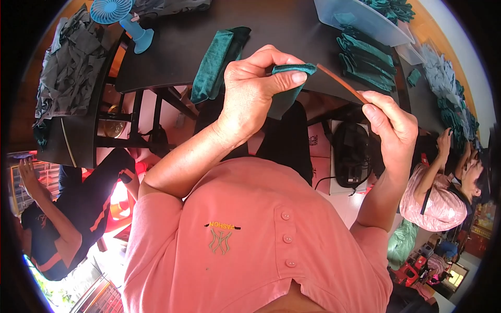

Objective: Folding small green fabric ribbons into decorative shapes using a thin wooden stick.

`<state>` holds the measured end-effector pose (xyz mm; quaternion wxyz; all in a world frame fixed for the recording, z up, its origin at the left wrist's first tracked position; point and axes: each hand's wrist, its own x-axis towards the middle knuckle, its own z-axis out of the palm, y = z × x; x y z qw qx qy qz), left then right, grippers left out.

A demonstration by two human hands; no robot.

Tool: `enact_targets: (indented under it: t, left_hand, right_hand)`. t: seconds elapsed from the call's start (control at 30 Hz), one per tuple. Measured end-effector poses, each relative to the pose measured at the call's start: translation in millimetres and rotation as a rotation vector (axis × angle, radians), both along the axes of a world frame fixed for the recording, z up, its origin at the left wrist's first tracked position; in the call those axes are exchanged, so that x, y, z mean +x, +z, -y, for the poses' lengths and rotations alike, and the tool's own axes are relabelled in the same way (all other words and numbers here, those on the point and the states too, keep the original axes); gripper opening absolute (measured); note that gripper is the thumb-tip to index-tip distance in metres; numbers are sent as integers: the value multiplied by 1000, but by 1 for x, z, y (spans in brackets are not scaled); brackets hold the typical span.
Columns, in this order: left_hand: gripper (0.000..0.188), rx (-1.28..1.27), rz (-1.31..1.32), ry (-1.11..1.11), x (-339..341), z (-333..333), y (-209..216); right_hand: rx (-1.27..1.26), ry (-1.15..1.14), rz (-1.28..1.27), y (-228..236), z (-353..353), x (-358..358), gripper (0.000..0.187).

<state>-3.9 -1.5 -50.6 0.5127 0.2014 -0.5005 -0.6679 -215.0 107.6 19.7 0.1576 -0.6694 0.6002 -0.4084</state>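
Yellow lettering is stitched just beside a green emblem on the pink shirt.

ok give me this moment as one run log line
left hand: pinching green velvet piece; right hand: holding thin brown stick; nearby: blue fan

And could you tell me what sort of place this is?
Probably a textile workshop: the left hand pinches a green velvet piece, a stack of similar green pieces lies on the dark table, and grey fabric is heaped at the left.
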Motion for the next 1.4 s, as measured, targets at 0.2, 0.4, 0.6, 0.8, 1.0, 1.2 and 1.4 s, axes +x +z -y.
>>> enact_targets:
  t: [0.2, 0.4, 0.6, 0.8, 1.0, 1.2, 1.4]
  left_hand:
    - [15, -80, 35, 44, -1, 1, -1]
    - [14, -97, 21, 41, -3, 1, -2]
    - [14, -145, 36, 51, -4, 3, -7]
    - [14, -99, 33, 51, -6, 1, -5]
    - [14, -108, 36, 71, -6, 0, -9]
    - [13, -103, 40, 53, -10, -1, -4]
    - [13, -76, 21, 47, -10, -2, -5]
  right_hand:
    - [87, -18, 3, 6, 3, 1, 15]
    - [50, 17, 7, 3, 9, 2, 14]
    - [65, 5, -23, 5, 8, 1, 13]
    - [54, 11, -48, 4, 6, 0, 13]
    - [64, 24, -80, 5, 5, -1, 12]
    - [68, -4, -96, 9, -1, -4, 11]
    - [54, 4, -93, 10, -1, -6, 12]
